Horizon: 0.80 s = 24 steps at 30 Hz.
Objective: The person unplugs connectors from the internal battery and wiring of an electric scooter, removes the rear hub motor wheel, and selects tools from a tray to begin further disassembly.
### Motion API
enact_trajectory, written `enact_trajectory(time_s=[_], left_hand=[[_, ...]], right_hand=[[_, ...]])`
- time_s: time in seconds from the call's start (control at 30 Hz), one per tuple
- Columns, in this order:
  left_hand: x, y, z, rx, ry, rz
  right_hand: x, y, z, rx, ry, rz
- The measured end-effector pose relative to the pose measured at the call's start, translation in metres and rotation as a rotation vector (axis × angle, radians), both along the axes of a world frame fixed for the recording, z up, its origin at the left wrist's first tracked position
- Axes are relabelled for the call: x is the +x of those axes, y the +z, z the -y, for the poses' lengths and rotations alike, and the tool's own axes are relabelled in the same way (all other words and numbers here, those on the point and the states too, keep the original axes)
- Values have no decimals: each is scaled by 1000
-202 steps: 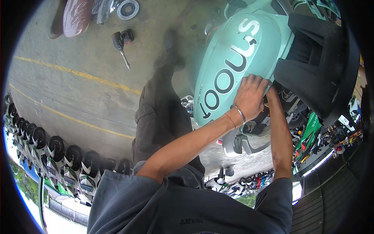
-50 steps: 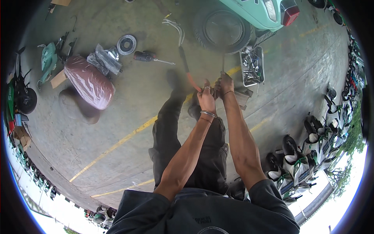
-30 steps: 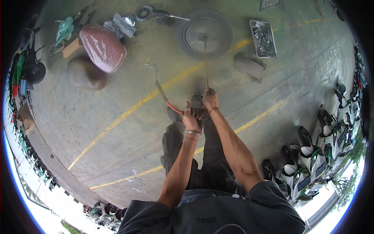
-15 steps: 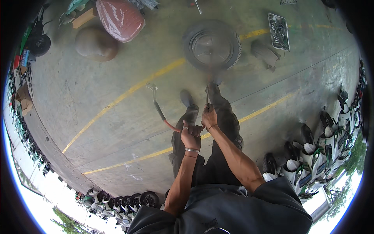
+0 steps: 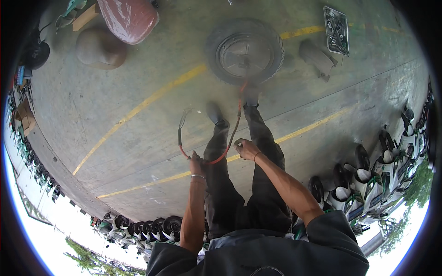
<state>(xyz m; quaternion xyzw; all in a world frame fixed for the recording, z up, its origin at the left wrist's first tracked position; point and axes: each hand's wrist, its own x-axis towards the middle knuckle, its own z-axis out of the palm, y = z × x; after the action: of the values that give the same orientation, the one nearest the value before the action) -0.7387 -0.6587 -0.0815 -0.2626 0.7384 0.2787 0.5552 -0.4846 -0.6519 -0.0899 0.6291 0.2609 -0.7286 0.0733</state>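
Note:
A wheel with a black tyre and a round hub [image 5: 246, 54] lies on the floor just beyond my feet. From its hub comes an orange-red cable [image 5: 220, 159], with a dark sleeve along part of it. It curves down to my left hand [image 5: 196, 163], which is closed around it. Past that hand, the cable bends up into a dark sleeve and ends in loose thin wires [image 5: 183, 120]. My right hand [image 5: 247, 150] is beside the cable, slightly apart from it, with fingers curled together. Whatever those fingers hold, if anything, is hidden.
A metal tray of tools [image 5: 336, 31] and a grey curved part [image 5: 316, 57] lie right of the wheel. Farther left are a brown rounded part [image 5: 100, 49] and a red plastic-wrapped piece [image 5: 130, 20]. Rows of scooters [image 5: 363, 177] stand along the right and behind me.
My hands have moved apart, the left one leftward and nearer to me. The cable between them now shows as a loose loop from the wheel. My right hand has come down and off it.

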Motion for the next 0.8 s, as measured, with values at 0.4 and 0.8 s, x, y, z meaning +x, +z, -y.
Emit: enact_trajectory(time_s=[0.4,0.8], left_hand=[[-60,-257,-288,-70,-1406,-1220],[120,-380,-501,852,-2209,-1443]], right_hand=[[311,-244,-336,1238,12,600],[245,-279,-411,884,94,450]])
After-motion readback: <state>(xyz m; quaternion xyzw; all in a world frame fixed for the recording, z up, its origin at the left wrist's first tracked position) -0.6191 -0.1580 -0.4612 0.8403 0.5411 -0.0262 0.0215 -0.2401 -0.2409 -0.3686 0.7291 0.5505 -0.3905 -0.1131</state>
